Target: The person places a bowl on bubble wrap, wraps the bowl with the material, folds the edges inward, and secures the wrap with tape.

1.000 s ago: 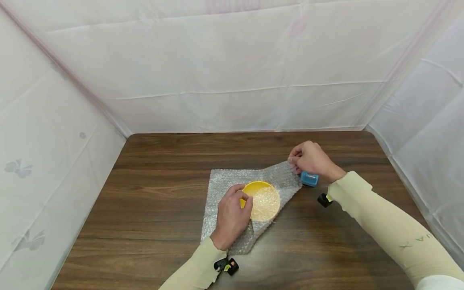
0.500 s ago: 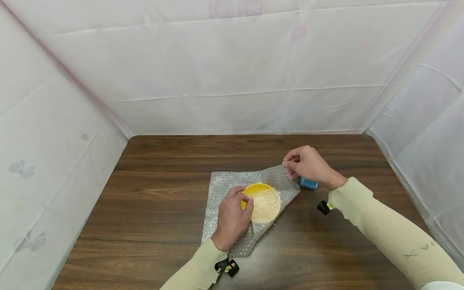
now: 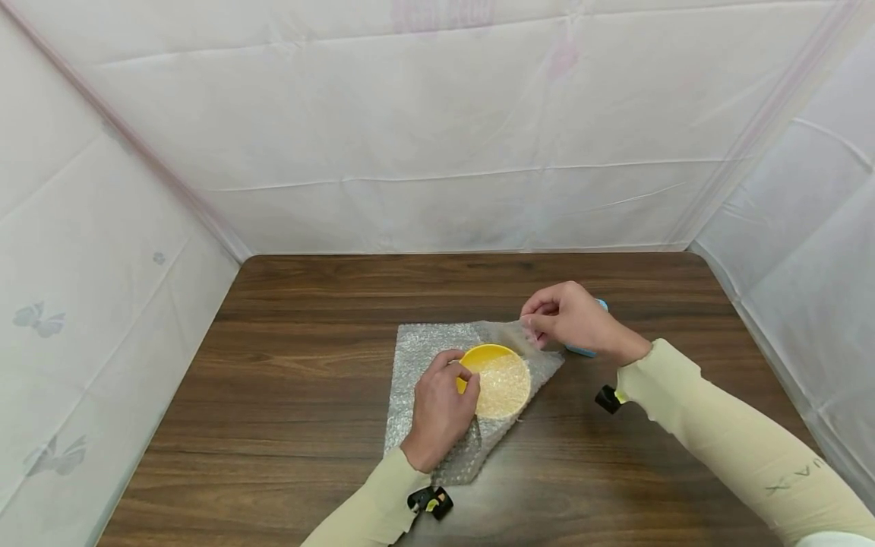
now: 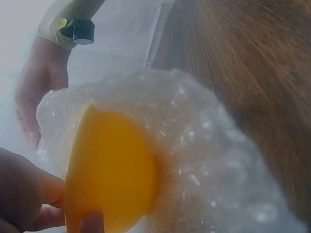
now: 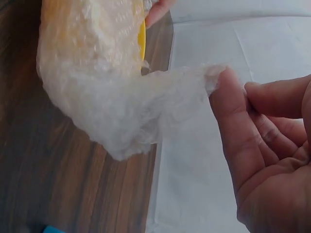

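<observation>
A round yellow bowl (image 3: 484,354) sits on a sheet of bubble wrap (image 3: 418,353), with part of the wrap folded across its right side. My left hand (image 3: 440,416) pinches the bowl's left rim; in the left wrist view thumb and fingers lie on either side of the yellow bowl wall (image 4: 114,160). At the sheet's far right corner, my right hand (image 3: 576,323) pinches the edge of the wrap. The right wrist view has this lifted bubble wrap (image 5: 116,107) stretching from the bowl to the thumb and fingertips.
A small blue object (image 3: 582,351) lies on the table behind the right hand, mostly hidden by it. The brown wood-grain table (image 3: 287,395) is bounded at the back and sides by white sheeting (image 3: 437,152). Each wrist wears a small black camera.
My right hand has moved left and slightly nearer, drawing the wrap's corner toward the bowl. The blue object is now more covered by the hand. My left hand stays at the rim.
</observation>
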The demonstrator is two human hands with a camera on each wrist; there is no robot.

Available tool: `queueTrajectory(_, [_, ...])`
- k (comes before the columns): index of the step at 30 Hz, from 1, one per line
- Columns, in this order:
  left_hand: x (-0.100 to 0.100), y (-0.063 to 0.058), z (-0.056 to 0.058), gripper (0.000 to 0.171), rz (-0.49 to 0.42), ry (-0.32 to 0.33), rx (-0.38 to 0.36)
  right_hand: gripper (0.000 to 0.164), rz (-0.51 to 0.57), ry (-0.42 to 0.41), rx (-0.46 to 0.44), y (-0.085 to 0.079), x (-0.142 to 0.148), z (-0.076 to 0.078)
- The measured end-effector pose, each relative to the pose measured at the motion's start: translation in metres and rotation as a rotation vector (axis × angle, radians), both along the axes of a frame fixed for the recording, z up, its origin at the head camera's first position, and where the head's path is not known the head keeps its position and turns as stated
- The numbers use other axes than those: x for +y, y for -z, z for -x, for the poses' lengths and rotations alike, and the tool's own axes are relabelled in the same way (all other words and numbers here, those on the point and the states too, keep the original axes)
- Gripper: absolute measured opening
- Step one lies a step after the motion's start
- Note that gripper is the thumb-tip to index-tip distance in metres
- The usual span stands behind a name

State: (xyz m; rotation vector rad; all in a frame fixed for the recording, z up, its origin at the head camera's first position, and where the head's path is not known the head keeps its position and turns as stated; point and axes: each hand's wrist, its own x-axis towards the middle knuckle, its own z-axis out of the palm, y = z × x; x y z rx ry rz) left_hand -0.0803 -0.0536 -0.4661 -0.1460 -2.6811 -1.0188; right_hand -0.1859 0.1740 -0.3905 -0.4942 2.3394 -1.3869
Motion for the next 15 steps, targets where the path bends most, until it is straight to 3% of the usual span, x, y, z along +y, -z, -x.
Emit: queueTrajectory(15, [0.001,0.0,0.003,0.017,0.017,-0.005,-0.005,0.011,0.105,-0.104,-0.077,0.012,-0.025,-0.01])
